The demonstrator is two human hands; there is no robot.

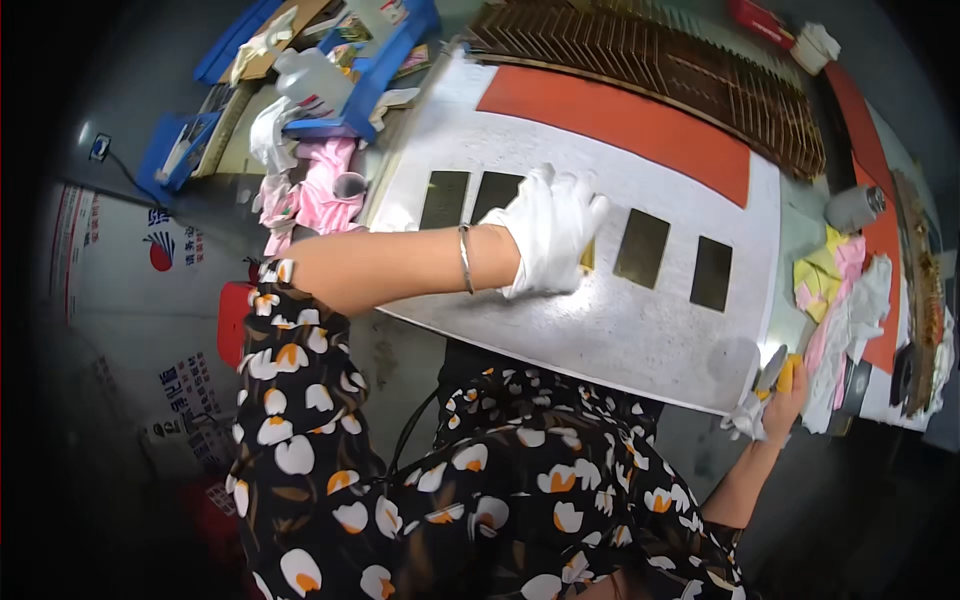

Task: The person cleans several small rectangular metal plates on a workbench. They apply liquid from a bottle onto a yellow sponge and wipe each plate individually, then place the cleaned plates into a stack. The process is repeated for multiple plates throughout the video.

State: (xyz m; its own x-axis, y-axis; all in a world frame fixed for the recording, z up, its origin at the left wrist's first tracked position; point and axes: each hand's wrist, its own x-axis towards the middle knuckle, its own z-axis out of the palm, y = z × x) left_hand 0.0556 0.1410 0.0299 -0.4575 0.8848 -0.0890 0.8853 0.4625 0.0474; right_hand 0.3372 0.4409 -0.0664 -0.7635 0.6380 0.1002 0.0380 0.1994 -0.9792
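Note:
White glove-like fabric covers my left hand [553,235], which reaches over the middle of a pale board [560,335]. It hides the surface beneath and its own fingers; a small yellow patch shows at its lower edge. Dark rectangular plates lie around it: one plate [444,203] at the left, another plate [497,192] partly behind the hand, and two plates [642,247] [711,273] at the right. By the board's near right corner is my right hand [785,400], yellow covers on its fingertips. Its fingers are closed beside a grey elongated piece [769,368]; what they hold is unclear.
A slotted brown rack [650,65] stands along the far side, behind an orange-red strip [620,125]. Blue bins [385,85], a white bottle [312,82] and pink cloths [325,190] crowd the left. Yellow cloth [820,275], white cloths [868,300] and a metal can [853,208] are at the right.

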